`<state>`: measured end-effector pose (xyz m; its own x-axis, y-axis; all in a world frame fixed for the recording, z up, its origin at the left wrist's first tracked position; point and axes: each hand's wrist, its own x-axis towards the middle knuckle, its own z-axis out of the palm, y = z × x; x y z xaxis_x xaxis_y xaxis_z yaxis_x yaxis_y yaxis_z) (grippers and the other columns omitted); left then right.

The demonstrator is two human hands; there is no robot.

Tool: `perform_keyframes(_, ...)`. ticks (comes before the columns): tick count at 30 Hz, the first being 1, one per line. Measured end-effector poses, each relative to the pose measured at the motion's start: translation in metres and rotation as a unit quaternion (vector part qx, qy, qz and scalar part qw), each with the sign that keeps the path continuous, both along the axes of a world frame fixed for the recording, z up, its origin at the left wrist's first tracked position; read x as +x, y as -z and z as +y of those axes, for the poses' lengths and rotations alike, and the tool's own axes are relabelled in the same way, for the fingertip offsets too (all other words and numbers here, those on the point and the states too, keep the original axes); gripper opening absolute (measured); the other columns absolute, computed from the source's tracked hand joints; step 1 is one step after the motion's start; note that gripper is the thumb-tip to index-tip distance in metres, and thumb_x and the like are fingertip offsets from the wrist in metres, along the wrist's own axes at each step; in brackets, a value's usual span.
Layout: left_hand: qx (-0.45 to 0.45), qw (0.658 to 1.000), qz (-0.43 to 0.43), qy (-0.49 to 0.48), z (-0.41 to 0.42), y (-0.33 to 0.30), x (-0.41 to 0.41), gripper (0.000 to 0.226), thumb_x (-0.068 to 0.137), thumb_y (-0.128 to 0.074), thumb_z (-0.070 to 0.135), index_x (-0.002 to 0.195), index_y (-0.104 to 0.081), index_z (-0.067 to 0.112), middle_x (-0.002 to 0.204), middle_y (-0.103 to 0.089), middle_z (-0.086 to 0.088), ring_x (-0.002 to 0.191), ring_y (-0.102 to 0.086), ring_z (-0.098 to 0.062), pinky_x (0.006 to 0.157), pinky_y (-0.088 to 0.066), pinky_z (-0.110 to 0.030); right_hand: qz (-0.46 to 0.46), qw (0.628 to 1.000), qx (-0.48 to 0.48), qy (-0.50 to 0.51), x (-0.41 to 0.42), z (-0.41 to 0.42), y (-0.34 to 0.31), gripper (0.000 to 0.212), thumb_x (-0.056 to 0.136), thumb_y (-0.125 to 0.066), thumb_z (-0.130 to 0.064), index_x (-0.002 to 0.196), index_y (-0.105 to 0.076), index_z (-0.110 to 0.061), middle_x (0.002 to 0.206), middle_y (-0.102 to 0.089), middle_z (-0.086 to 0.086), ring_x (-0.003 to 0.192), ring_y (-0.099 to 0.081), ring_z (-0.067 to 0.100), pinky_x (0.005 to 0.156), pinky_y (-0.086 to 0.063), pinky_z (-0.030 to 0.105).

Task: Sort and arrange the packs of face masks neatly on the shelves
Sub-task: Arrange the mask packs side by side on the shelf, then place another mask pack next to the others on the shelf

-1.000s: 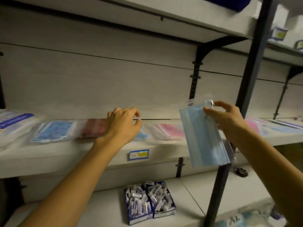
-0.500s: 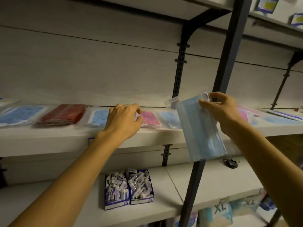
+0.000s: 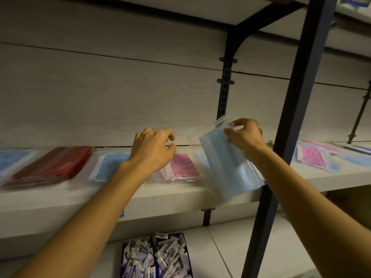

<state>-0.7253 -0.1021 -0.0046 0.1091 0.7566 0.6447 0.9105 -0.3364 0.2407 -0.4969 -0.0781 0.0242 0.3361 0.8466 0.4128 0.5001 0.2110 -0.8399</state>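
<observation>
A light blue pack of face masks [image 3: 228, 167] in clear plastic hangs tilted in front of the white shelf [image 3: 180, 199]; my right hand [image 3: 246, 135] pinches its top corner. My left hand [image 3: 152, 149] hovers over the shelf with loosely curled fingers, thumb and forefinger apart, just above the top edge of a pink patterned pack [image 3: 183, 165]. To its left lie a blue patterned pack [image 3: 110, 165] and a red pack [image 3: 52, 165], flat in a row. Another pink pack [image 3: 311, 155] lies on the shelf section to the right.
A dark metal upright [image 3: 291, 117] stands close to my right forearm, in front of the shelf. A slotted wall bracket [image 3: 226, 77] runs up behind the hands. On the lower shelf is a blue box of small sachets [image 3: 156, 257]. More blue packs lie at the far left [image 3: 10, 159] and far right [image 3: 357, 159].
The view has swung right along the shelf. My right hand has brought the light blue pack closer to the shelf beside the pink pack. My left hand stays over the row.
</observation>
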Motion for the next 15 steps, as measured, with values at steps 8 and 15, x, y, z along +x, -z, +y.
perform_keyframes(8,-0.005,1.0,0.006,0.01,0.028,0.003,-0.005,0.025,0.093,-0.053,0.031,0.115,-0.061,0.024,0.115,-0.065,0.003,0.111,-0.053,-0.023,0.093,-0.036,-0.033,-0.09,0.991,-0.002,0.096,0.0,0.045,0.016,0.029,0.092,-0.061,-0.028,0.115,-0.059,-0.01,0.097,-0.057,0.008,0.084,-0.06,0.024,0.077,-0.054,0.036)
perform_keyframes(15,-0.002,1.0,0.011,0.002,0.038,0.0,-0.006,0.023,0.092,-0.053,0.033,0.112,-0.062,0.025,0.114,-0.065,0.004,0.111,-0.054,-0.022,0.092,-0.036,-0.032,-0.221,0.967,0.002,0.124,0.0,0.072,0.03,0.03,0.092,-0.063,-0.025,0.111,-0.059,-0.003,0.104,-0.064,0.016,0.091,-0.061,0.029,0.077,-0.054,0.038)
